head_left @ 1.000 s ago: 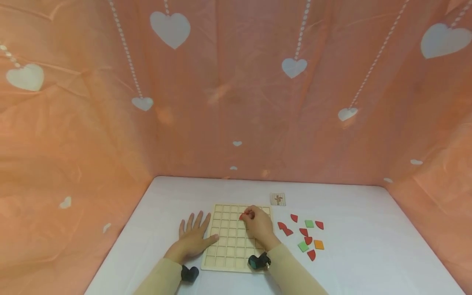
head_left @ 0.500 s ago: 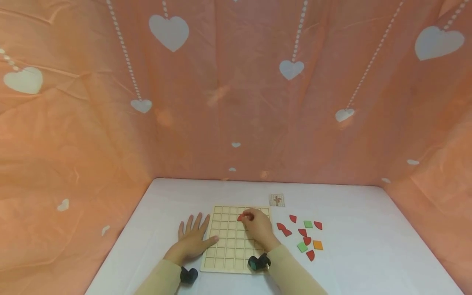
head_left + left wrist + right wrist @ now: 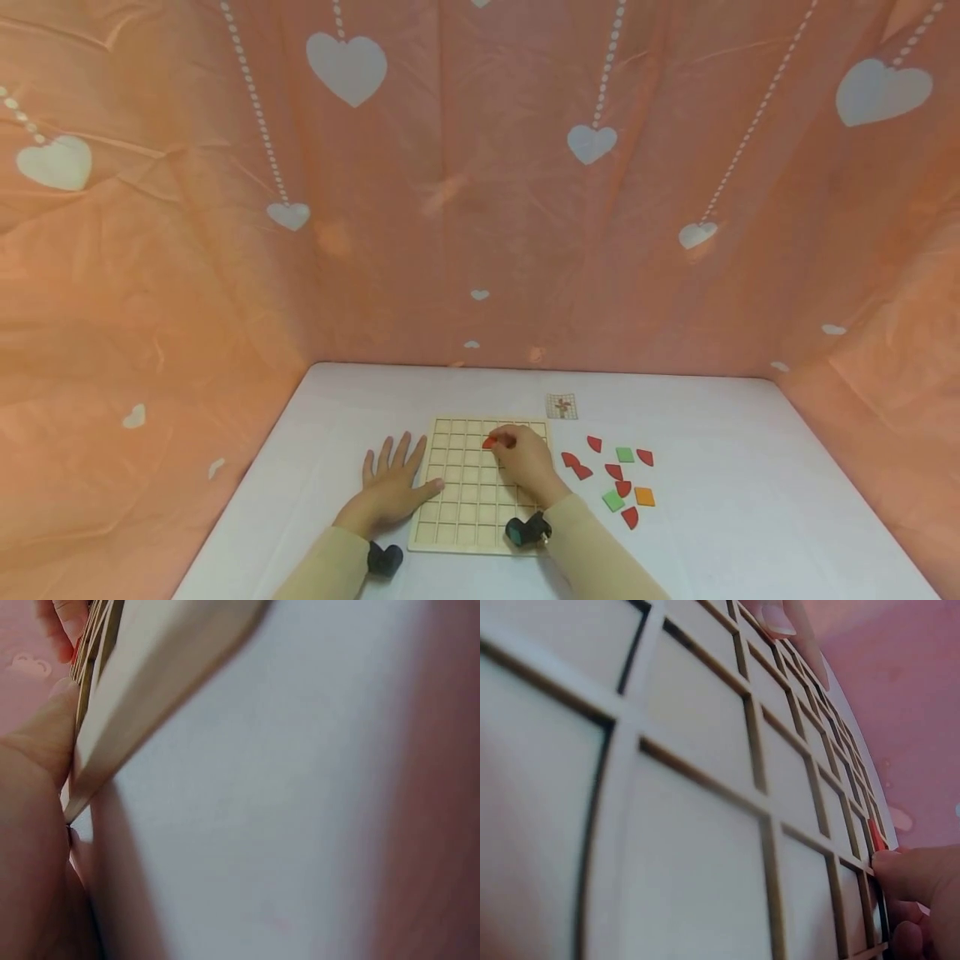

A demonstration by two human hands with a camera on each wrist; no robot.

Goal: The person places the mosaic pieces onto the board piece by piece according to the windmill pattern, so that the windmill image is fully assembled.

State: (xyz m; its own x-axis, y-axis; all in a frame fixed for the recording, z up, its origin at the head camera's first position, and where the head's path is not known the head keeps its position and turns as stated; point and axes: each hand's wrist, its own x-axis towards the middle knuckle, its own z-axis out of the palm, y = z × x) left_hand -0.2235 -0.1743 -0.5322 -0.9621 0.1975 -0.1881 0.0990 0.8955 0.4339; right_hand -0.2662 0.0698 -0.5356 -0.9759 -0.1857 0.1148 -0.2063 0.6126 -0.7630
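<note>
In the head view a wooden grid board (image 3: 469, 492) lies on the white table. My right hand (image 3: 527, 460) reaches over its upper right part. Thumb and fingers pinch a red quarter-circle tile (image 3: 488, 442) at a cell in the upper middle; the fingers hide part of it. The right wrist view shows the red tile (image 3: 876, 835) as a thin sliver at the thumb tip, against the grid ribs. My left hand (image 3: 393, 487) lies spread beside the board's left side, its thumb resting over the edge. The left wrist view shows that thumb (image 3: 49, 731) against the board (image 3: 161, 675).
Right of the board lie several loose red quarter-circle tiles (image 3: 630, 517), two green square tiles (image 3: 625, 455) and an orange square tile (image 3: 644, 497). A small card (image 3: 562, 406) with a pinwheel-like pattern on a grid lies behind the board. An orange curtain (image 3: 525, 250) closes off the back.
Both hands keep nearly the same places, the right one still holding the red tile at the same cell. The head view has shifted slightly.
</note>
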